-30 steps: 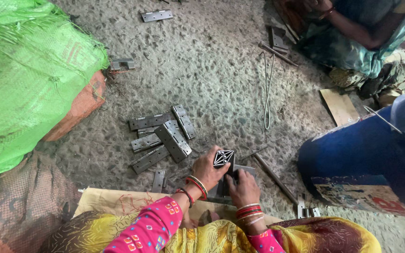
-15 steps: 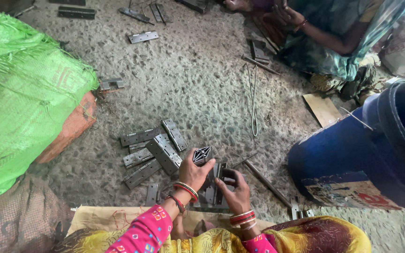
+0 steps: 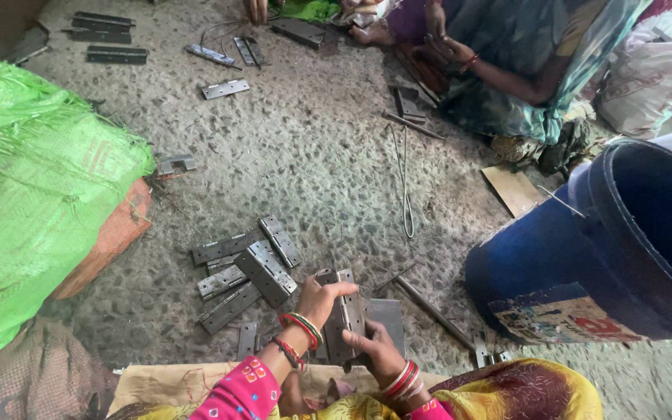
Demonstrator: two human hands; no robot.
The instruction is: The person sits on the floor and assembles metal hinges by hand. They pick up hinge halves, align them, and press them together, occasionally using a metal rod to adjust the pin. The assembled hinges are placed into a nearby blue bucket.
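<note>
Grey steel hinge stack [image 3: 344,315], long axis upright, between both hands above the rough floor [image 3: 313,155]; left hand [image 3: 319,297] fingers curled over its top-left edge; right hand [image 3: 379,350] clamped beneath, nearer; loose flat grey hinge plates [image 3: 246,272] just left; blue plastic drum [image 3: 624,249] well right.

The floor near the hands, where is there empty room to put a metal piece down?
Bare floor lies between the green sack, the wire loop and the hinge pile. Around both hands it's crowded: pile left, rod and blue barrel right.
</note>
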